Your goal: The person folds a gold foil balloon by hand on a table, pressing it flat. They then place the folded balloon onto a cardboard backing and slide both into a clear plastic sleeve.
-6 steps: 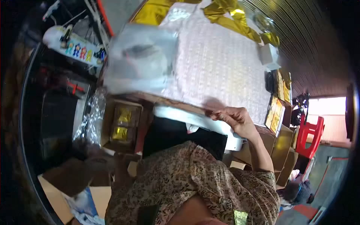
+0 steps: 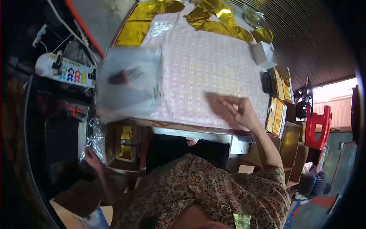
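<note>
Having left the near edge of the table [image 2: 183, 128], the right hand [image 2: 233, 110] is now resting open-fingered on the bubble wrap [image 2: 206, 65] covering it. Low left, the left hand [image 2: 91, 156] is touching crinkled plastic [image 2: 96, 138], its grip too dim to tell.

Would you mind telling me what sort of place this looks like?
Probably a small packing workshop: gold foil sheets lie on the cloth-covered table, gold-printed packs stand along its edge, and open cardboard boxes sit beside it.
</note>
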